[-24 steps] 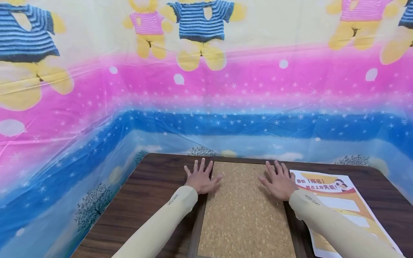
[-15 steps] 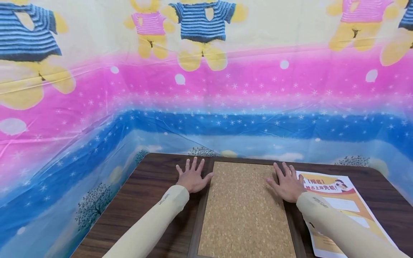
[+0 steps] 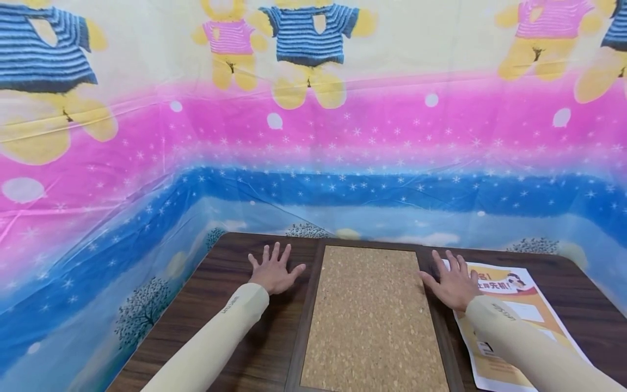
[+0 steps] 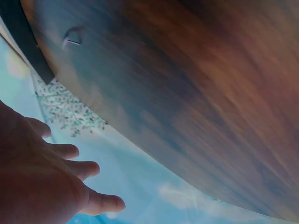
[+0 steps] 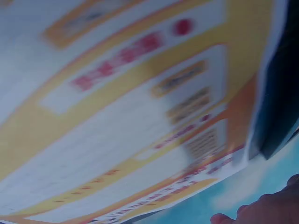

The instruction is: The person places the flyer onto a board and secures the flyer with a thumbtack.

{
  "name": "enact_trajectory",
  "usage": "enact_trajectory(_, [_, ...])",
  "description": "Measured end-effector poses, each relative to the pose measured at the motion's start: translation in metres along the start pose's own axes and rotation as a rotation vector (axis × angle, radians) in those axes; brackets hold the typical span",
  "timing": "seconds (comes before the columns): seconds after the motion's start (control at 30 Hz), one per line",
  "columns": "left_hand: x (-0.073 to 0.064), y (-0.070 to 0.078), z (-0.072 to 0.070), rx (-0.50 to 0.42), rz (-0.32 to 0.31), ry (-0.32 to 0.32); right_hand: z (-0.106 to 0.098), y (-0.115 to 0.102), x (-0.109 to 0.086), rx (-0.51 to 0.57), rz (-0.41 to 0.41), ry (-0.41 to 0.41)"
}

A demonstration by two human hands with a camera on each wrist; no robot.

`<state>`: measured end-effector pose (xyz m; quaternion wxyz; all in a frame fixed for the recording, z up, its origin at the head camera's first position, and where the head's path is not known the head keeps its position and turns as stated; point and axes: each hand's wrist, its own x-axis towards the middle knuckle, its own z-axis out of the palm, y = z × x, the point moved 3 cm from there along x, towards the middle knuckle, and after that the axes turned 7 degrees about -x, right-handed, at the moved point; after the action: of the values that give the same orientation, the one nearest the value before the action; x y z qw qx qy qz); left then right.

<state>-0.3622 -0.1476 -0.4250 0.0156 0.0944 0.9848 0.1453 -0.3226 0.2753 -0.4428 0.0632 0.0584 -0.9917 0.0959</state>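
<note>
With fingers spread and free of any grasp, the left hand (image 3: 274,276) is over the table (image 3: 225,260) left of the board (image 3: 369,321), and the right hand (image 3: 454,284) is right of it, partly over the flyer (image 3: 526,310) lying on that side.

The rectangular cork panel (image 3: 372,318) was flecked tan, its wooden frame (image 3: 306,305) brown. Dark grain streaked the brown wooden tabletop (image 3: 193,305). The printed paper sheet (image 3: 523,311) mixed white, orange and red. Cream fabric sleeves (image 3: 206,340) bore dark lettering (image 3: 230,305). The cloth backdrop (image 3: 387,188) was banded cream, pink and blue, with white snowflakes (image 3: 357,132) and yellow figures (image 3: 309,84) in striped shirts (image 3: 309,41).
</note>
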Motion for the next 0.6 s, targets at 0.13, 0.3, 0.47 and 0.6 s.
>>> enact_trajectory(0.13, [-0.001,-0.008,0.0,0.007,0.006,0.003,0.0,0.02,-0.003,0.009,0.031,0.016])
enact_trajectory(0.3, [-0.003,-0.015,0.002,-0.003,0.011,-0.01,-0.002,0.042,-0.006,0.013,0.09,0.006])
enact_trajectory(0.47, [-0.006,-0.02,0.003,-0.013,0.0,-0.009,-0.003,0.054,-0.009,0.006,0.11,-0.007])
enact_trajectory(0.6, [-0.007,-0.023,0.005,-0.019,0.003,-0.008,-0.003,0.064,-0.013,-0.016,0.113,-0.001])
